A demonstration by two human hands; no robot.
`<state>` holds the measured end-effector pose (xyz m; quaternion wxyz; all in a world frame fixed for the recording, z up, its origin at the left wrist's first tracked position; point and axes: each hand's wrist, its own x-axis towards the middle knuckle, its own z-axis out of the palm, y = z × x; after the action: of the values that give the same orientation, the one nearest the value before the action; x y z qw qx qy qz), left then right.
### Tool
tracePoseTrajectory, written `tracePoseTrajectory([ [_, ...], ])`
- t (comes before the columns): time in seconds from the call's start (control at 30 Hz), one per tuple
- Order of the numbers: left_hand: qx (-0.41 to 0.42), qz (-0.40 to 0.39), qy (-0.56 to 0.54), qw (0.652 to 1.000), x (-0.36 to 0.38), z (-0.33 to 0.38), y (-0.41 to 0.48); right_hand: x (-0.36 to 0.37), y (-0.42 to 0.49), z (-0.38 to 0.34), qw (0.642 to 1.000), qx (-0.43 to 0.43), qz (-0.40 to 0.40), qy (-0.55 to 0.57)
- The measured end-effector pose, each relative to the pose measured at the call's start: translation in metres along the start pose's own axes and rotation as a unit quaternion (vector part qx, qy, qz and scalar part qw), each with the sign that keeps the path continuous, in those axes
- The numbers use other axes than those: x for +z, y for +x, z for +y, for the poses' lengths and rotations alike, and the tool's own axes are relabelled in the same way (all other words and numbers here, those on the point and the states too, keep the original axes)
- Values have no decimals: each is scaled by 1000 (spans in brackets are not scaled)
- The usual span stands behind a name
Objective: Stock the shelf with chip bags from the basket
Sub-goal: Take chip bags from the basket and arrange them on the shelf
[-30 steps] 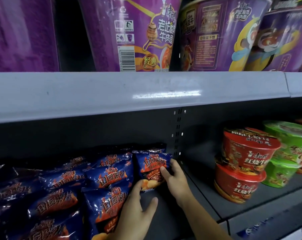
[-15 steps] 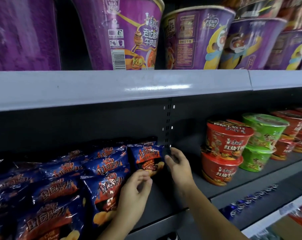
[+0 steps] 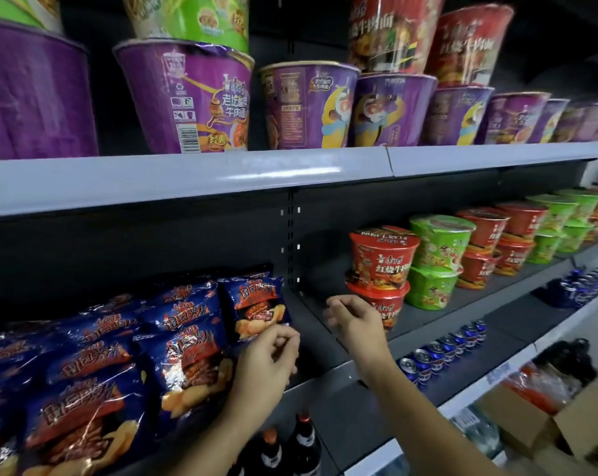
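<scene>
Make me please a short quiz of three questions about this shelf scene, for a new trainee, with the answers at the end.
1. True or false: the right hand is holding a chip bag.
2. What stands directly to the right of the bare shelf gap? A) blue cans B) stacked red noodle bowls C) purple cups
3. Fill in: the rightmost chip bag stands upright on the ____ shelf, below the purple noodle cups.

Key
1. False. It is empty, fingers loosely curled, in front of the gap; the left hand is by the bag's lower edge.
2. B, the red noodle bowls.
3. Middle.
</scene>
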<state>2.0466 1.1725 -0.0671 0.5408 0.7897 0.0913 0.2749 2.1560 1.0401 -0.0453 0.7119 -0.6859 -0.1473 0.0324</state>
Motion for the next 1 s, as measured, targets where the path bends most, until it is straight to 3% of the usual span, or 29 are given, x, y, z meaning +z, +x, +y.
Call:
tracePoseTrajectory([
  [0.27,24,-164,-15,986,97,21,-60,-104,-86,29,994,45,101,23],
  [0.47,-42,-303,-2,952,171,-28,-127,-177,-177,110,961,145,231,51],
  [0.77,-218,-499,93,833,248,-156,-239,-220,-317,272,850,358,374,93],
  [1.0,-310,-590,219,713,273,-269,-330,-208,-412,383,717,521,445,126],
])
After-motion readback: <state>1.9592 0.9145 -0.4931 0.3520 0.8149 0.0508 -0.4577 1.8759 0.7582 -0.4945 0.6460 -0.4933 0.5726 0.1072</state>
